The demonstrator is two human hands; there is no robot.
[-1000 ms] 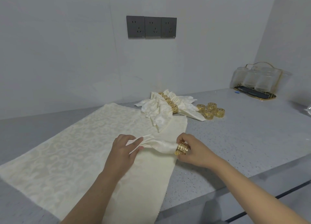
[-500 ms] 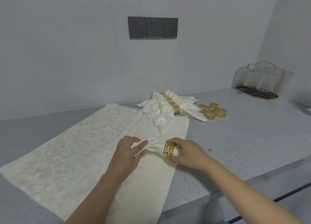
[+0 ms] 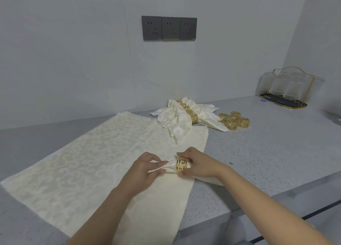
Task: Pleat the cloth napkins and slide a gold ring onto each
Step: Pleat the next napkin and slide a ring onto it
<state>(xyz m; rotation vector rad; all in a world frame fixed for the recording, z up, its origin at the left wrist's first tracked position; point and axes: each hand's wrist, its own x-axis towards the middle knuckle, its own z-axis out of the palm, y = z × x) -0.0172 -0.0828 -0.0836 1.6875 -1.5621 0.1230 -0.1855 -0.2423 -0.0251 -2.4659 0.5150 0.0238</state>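
Soft cream napkin [image 3: 170, 166] is pinched by the left hand [image 3: 145, 168]; the gold ring [image 3: 181, 164] is gripped by the right hand [image 3: 200, 164]. The bunched folds should be squeezed tightly.

Under your hands lies a cream damask cloth napkin [image 3: 88, 163], matt with a faintly shinier woven scroll pattern, on a grey speckled stone-like countertop [image 3: 267, 152] that looks smooth and dull. The openwork gold ring [image 3: 181, 164] you hold is glossy metal, like the four loose gold rings [image 3: 234, 120]. The far tumblers [image 3: 287, 87] look like frosted glass.
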